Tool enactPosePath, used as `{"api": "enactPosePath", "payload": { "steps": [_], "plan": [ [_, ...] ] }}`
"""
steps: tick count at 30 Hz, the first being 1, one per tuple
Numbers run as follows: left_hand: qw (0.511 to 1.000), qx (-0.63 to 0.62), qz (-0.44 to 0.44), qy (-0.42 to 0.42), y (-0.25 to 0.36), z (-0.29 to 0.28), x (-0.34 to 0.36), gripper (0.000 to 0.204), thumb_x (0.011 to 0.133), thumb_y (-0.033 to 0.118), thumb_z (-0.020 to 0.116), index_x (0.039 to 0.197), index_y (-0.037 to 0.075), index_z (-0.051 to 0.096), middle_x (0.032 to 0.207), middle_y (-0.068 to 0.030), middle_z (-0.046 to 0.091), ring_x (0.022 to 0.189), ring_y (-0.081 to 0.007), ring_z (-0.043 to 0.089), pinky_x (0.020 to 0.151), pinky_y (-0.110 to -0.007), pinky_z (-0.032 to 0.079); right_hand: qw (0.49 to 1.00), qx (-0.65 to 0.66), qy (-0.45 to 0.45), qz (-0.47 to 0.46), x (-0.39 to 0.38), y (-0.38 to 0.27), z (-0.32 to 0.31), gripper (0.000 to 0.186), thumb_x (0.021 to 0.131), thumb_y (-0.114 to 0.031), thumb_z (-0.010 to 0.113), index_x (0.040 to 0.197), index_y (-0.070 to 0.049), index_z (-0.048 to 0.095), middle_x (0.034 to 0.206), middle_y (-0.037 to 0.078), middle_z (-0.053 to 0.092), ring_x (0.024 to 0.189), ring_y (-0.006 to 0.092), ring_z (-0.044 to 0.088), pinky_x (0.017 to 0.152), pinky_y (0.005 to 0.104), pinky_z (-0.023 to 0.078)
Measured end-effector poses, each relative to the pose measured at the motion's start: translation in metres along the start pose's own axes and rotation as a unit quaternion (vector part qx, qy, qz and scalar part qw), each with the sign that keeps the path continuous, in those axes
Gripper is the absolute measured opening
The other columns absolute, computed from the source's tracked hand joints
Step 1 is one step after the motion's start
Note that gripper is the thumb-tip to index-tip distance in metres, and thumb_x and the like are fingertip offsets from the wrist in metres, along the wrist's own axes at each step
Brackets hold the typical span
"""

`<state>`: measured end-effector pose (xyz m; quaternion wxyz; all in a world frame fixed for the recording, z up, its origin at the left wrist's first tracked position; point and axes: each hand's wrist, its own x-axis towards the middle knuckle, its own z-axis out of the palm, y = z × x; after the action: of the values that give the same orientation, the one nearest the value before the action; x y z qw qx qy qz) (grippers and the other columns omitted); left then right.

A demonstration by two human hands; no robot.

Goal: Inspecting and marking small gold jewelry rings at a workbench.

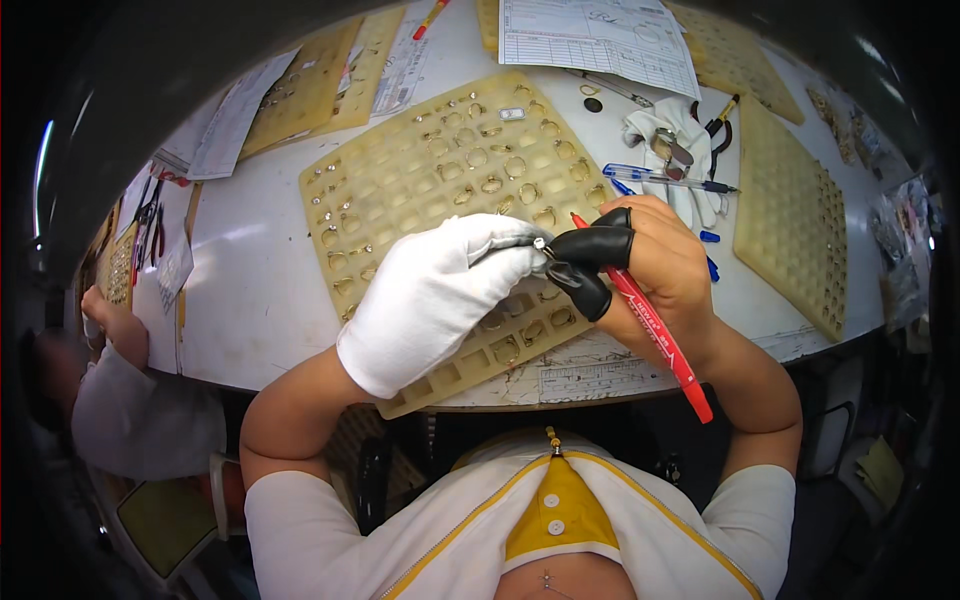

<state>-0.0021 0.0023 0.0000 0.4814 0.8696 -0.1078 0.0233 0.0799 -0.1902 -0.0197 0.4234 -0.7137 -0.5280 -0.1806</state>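
Note:
My left hand (430,300), in a white cotton glove, is closed and pinches a small ring (541,246) with a clear stone at its fingertips. My right hand (660,265) has black finger cots on its thumb and index finger, whose tips meet the ring from the other side. A red marker pen (660,335) lies across this hand, held under its fingers, with its dark tip pointing away from me. Both hands are above a yellowish tray (385,160) of square compartments, many with rings in them. The gloved hand hides part of the tray.
To the right lie a second tray (790,215), a blue pen (670,179), a crumpled white glove (700,195) and black-handled pliers (720,130). Printed sheets (600,45) and more trays (300,95) are at the back. A co-worker's arm (122,330) shows at far left.

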Motion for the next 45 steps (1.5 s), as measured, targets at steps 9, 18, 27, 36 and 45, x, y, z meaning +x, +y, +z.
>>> {"api": "enactPosePath", "payload": {
  "steps": [9, 18, 27, 36, 45],
  "plan": [
    [0.885, -0.389, -0.248, -0.069, 0.009, -0.006, 0.001, 0.027, 0.092, 0.018, 0.055, 0.107, -0.005, 0.057, 0.092, -0.0106, 0.064, 0.079, -0.0153, 0.064, 0.066, -0.027, 0.054, 0.998, 0.067, -0.007, 0.017, -0.001, -0.004, 0.003, 0.029, 0.055, 0.002, 0.065, 0.083, -0.006, 0.066, 0.062, 0.005, 0.051, 0.056, 0.023, 0.049, 0.057, 0.0326, 0.037],
    [0.893, -0.359, -0.249, -0.106, 0.011, -0.009, 0.004, 0.026, 0.093, 0.019, 0.053, 0.102, -0.004, 0.059, 0.092, -0.0105, 0.065, 0.077, -0.015, 0.064, 0.067, -0.028, 0.054, 0.997, 0.071, -0.01, 0.019, 0.0, -0.005, 0.003, 0.027, 0.057, 0.0, 0.067, 0.083, -0.005, 0.066, 0.065, 0.005, 0.055, 0.059, 0.0227, 0.051, 0.059, 0.0325, 0.039],
    [0.915, -0.312, -0.244, -0.079, 0.01, -0.009, 0.005, 0.021, 0.091, 0.016, 0.056, 0.097, -0.003, 0.061, 0.086, -0.0079, 0.065, 0.072, -0.0116, 0.062, 0.064, -0.026, 0.052, 0.998, 0.065, -0.018, 0.018, -0.001, -0.003, 0.002, 0.027, 0.056, -0.002, 0.067, 0.083, -0.005, 0.065, 0.063, 0.006, 0.052, 0.058, 0.023, 0.05, 0.058, 0.0329, 0.038],
    [0.985, 0.135, 0.017, 0.104, 0.01, 0.005, 0.002, 0.012, 0.077, 0.009, 0.06, 0.089, 0.008, 0.064, 0.08, -0.0116, 0.061, 0.073, -0.0299, 0.06, 0.063, -0.036, 0.049, 1.0, -0.011, 0.007, 0.002, -0.001, 0.004, 0.004, 0.024, 0.06, -0.006, 0.07, 0.083, -0.005, 0.066, 0.062, 0.006, 0.049, 0.056, 0.0239, 0.048, 0.056, 0.0338, 0.038],
    [0.971, 0.197, 0.088, 0.103, 0.009, 0.003, 0.001, 0.023, 0.073, 0.0, 0.066, 0.095, 0.006, 0.066, 0.087, -0.0114, 0.065, 0.076, -0.0256, 0.064, 0.069, -0.03, 0.05, 0.996, -0.071, 0.019, -0.044, -0.003, 0.008, 0.003, 0.023, 0.051, -0.003, 0.066, 0.073, -0.003, 0.06, 0.06, 0.008, 0.042, 0.055, 0.0258, 0.046, 0.054, 0.0358, 0.037]
  ]
}}
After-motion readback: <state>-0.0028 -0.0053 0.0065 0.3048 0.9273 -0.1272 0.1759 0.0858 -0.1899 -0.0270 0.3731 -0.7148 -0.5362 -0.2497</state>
